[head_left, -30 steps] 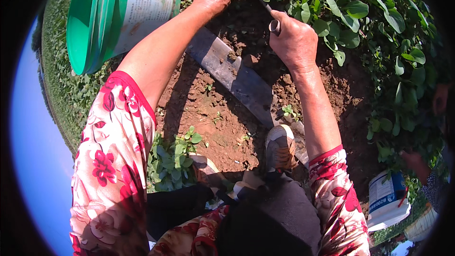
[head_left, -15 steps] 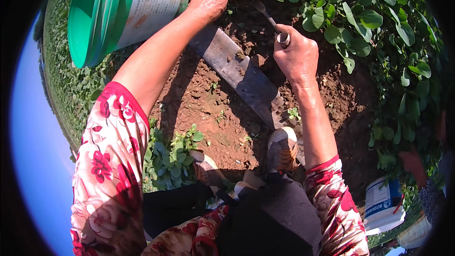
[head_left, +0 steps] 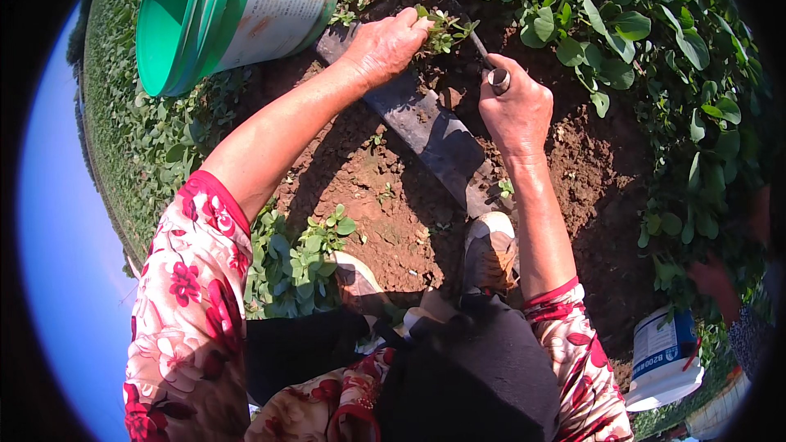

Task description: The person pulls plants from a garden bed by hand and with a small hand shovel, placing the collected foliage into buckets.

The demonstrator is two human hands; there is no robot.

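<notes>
Bare soil [head_left: 393, 196]; left hand [head_left: 385, 45] grips weed clump [head_left: 442, 29]; right hand [head_left: 516, 106] clenches tool handle [head_left: 498, 78], blade hidden.

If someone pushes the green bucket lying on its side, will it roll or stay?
The green bucket lies on its side, round-walled, so it would probably roll a little. The weeds beside it may stop it. It looks like empty plastic, likely light.

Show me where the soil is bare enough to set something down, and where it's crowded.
Bare soil lies between the forearms, bordered by the grey board and a shoe. Crowded: the left hand on a small plant, the right hand gripping a tool, leafy plants right.
</notes>
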